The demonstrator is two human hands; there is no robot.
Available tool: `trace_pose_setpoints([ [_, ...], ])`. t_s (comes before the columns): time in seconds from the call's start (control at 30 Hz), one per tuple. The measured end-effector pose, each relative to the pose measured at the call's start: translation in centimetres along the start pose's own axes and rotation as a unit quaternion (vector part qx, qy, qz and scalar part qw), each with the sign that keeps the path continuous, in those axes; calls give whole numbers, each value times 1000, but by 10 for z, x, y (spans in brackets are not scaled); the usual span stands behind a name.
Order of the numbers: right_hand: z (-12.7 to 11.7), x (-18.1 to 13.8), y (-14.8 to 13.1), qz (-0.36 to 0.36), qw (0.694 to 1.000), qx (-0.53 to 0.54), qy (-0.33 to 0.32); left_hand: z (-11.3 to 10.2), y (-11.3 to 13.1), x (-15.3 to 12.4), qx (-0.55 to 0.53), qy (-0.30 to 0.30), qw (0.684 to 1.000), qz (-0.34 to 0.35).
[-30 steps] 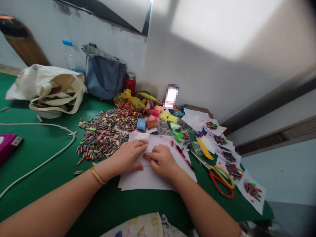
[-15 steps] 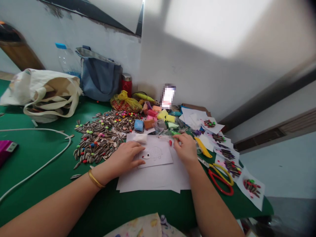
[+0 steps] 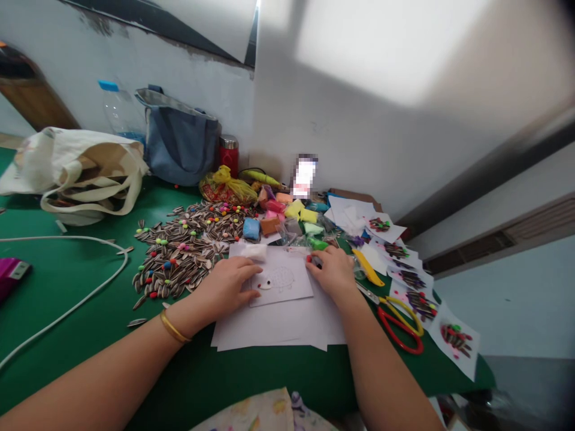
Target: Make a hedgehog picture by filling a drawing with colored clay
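Note:
A small sheet with a hedgehog drawing [image 3: 283, 280] lies on a stack of larger white paper [image 3: 278, 326]. The hedgehog has a black eye and a dark red nose. My left hand [image 3: 231, 282] rests on the sheet's left side, fingers spread and holding nothing. At the sheet's upper right corner is my right hand [image 3: 333, 272], its thumb and fingertips closed around a small red piece of clay [image 3: 309, 258]. A small grey spot shows between those fingers, too small to name. Behind the sheet lies a packet of white clay [image 3: 256, 252].
Sunflower seeds [image 3: 179, 251] mixed with coloured ones spread out on the left. Coloured clay blocks [image 3: 269, 225] and a phone [image 3: 304, 176] stand behind. Scissors [image 3: 399, 323], a yellow cutter [image 3: 369, 267] and several seed-decorated cards [image 3: 456, 341] lie on the right.
My right hand has shifted slightly left, and its fingers have come down onto the small red piece that lay beside them. My left hand stays on the sheet.

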State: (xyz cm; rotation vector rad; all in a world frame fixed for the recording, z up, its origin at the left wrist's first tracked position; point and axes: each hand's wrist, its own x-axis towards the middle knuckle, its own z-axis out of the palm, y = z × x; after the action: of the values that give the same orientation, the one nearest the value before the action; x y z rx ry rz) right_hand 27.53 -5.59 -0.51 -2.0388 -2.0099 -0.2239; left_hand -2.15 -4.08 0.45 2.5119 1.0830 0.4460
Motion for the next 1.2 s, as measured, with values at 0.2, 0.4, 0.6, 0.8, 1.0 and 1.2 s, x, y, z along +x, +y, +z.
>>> trace_pose_setpoints([
  [0.2,-3,2,-2,19,998,52,2,-1,2,1,14,10,1000,12],
  [0.4,-13,-7,-30,-76,955,285,15,-2,6,-1,-43,56,997,8],
  [0.6,-25,-36,-89,-201,928,315,-6,-3,17,-5,-235,41,969,-59],
  [0.8,-22,-37,-88,-239,900,362,36,-7,22,-2,-341,3,936,-88],
  [1.0,-27,-37,-87,-269,893,354,74,0,18,-4,-406,-52,910,-68],
  [1.2,-30,-38,-88,-276,896,336,91,3,16,-5,-489,-92,863,-87],
])
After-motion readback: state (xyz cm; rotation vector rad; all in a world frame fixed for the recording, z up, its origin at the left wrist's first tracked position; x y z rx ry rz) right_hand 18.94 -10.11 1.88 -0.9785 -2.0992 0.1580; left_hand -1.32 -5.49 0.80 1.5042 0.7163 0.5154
